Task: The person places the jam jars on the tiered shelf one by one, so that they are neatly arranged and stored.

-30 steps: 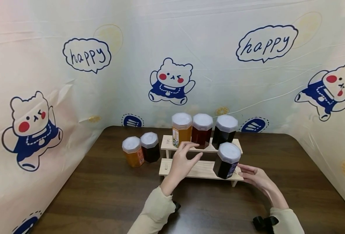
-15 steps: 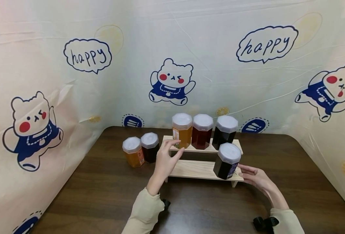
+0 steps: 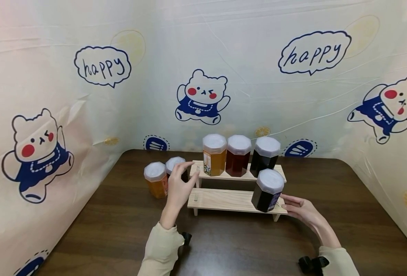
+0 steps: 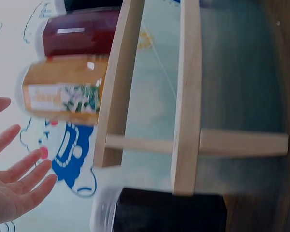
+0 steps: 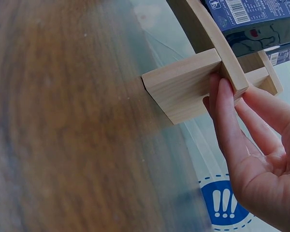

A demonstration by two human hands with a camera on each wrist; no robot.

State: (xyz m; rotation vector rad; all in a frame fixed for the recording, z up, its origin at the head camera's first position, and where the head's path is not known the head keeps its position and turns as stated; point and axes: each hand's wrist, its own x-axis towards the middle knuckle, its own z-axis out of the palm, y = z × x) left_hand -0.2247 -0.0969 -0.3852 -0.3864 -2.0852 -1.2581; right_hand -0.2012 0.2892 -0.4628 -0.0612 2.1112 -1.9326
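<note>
My left hand point(image 3: 179, 188) is beside the rack's left end, fingers spread and holding nothing. It partly hides a dark jar with a white lid point(image 3: 173, 163). An amber jar point(image 3: 156, 186) stands left of that one. In the left wrist view, the dark jar point(image 4: 169, 212) lies below the rack's end, apart from the fingers point(image 4: 31, 179). My right hand point(image 3: 303, 211) pinches the right end of the two-tier wooden rack point(image 3: 220, 199); the right wrist view has the thumb and fingers on the lower board point(image 5: 234, 72). One dark jar point(image 3: 263, 197) sits on that board's right end.
On the upper tier stand an amber jar point(image 3: 216, 163), a reddish-brown jar point(image 3: 237, 163) and a dark jar point(image 3: 263, 161). The rack stands on a dark wooden table point(image 3: 238, 245). A printed cloth point(image 3: 251, 76) hangs behind and around the table.
My left hand has moved left from in front of the rack to the dark jar beside it. The right hand stays at the rack's end, and the jars have not moved.
</note>
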